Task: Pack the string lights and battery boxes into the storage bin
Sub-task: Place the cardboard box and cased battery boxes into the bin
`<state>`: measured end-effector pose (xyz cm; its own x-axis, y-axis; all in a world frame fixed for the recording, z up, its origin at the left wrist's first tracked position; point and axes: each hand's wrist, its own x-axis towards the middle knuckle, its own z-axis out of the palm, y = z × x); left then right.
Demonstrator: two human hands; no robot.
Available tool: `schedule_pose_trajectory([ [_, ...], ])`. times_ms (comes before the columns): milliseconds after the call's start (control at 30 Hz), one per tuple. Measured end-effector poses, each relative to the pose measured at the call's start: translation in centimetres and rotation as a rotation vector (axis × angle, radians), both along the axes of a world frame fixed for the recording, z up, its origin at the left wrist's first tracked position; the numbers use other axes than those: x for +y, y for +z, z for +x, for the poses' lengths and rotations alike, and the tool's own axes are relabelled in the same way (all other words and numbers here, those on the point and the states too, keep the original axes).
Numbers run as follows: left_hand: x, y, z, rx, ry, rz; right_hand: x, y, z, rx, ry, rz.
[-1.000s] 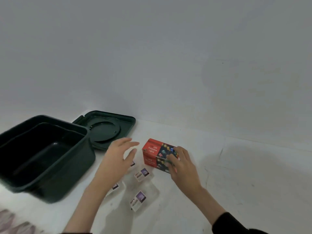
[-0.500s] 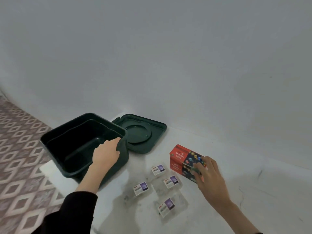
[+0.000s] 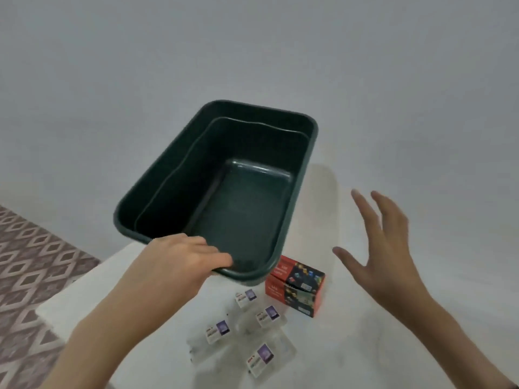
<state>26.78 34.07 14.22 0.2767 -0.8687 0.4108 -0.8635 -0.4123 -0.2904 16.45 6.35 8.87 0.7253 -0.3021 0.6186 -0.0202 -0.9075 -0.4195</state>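
Storage bin (image 3: 311, 153) stands empty by the worktop's (image 3: 365, 346) left edge. The left hand (image 3: 179, 259) grips its near rim, likely to steady it beside the string-lights box (image 3: 295, 287) and battery boxes (image 3: 216, 331). The right hand (image 3: 384, 245) hovers with fingers spread, holding nothing.

wall (image 3: 252, 51): plain pale grey | floor (image 3: 33, 262): brown-grey diamond pattern, lower left | table (image 3: 393, 346): white top | light: soft, even

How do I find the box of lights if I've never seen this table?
At the white table, find the big dark green bin. By its near right corner sits a red box with colourful lights pictured on a dark panel. It is the only red thing there; its neighbours are small clear packets with white and purple labels.
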Motion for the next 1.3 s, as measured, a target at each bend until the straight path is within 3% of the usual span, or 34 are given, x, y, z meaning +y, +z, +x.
schedule_pose_trajectory([
  [100, -3.5, -0.5, -0.7, 0.061, -0.182, 0.033, -1.1, 2.9, -3.7, 0.005, -0.054, -0.468],
  [200, -7.6, -2.0, -1.1, 0.126, -0.340, 0.056, -2.5, 3.4, -7.4, 0.085, -0.008, -0.658],
  [433, -16.9, -5.8, -1.1, 0.260, -0.516, 0.008, -4.7, 1.2, -13.6, 0.363, 0.016, -0.490],
  [533, -18.4, -8.0, -0.7, 0.609, -0.352, -0.040, -4.8, -2.0, -14.5, 0.387, -0.005, -0.427],
  [600, -18.3, -9.4, 0.5, 0.911, -0.162, 0.025, -4.6, -3.9, -14.8, 0.388, -0.044, -0.372],
  [633, -18.2, -10.1, 1.5, 0.965, -0.094, 0.062, -4.4, -4.6, -15.0, 0.386, -0.054, -0.349],
  [800, -18.0, -14.1, 5.0, 0.764, 0.183, 0.411, -3.0, -6.3, -15.3, 0.420, -0.033, -0.382],
  [933, -18.1, -15.7, 5.9, 0.642, 0.241, 0.468, -2.4, -6.8, -15.4, 0.446, 0.000, -0.412],
  [1133, -18.3, -14.3, 6.3, 0.464, 0.285, 0.333, -1.2, -6.4, -15.4, 0.572, 0.083, -0.354],
  [1300, -18.0, -9.4, 6.2, 0.350, 0.293, -0.047, -0.3, -4.6, -14.8, 0.729, 0.283, -0.043],
])
